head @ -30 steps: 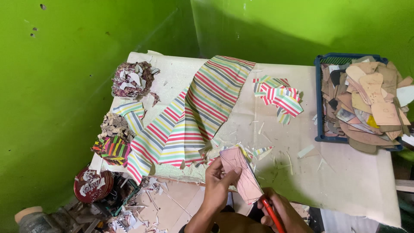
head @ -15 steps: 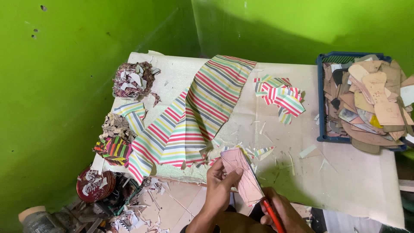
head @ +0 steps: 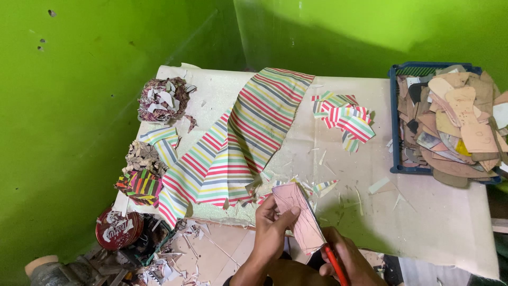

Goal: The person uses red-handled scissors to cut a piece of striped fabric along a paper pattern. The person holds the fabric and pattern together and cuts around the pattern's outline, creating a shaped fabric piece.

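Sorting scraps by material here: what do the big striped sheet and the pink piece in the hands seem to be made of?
The striped sheet looks like thin printed fabric or faux leather; it lies flat, matte, with clean cut edges. The pink piece, pinched by the left hand, looks like stiff card or leatherboard, since it holds its shape unsupported.

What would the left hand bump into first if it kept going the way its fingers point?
The left hand points up-right, already touching the pinkish template. Past it, probably the paper scraps; depth is unclear.

pink template [head: 300, 214] in left hand [head: 272, 228]
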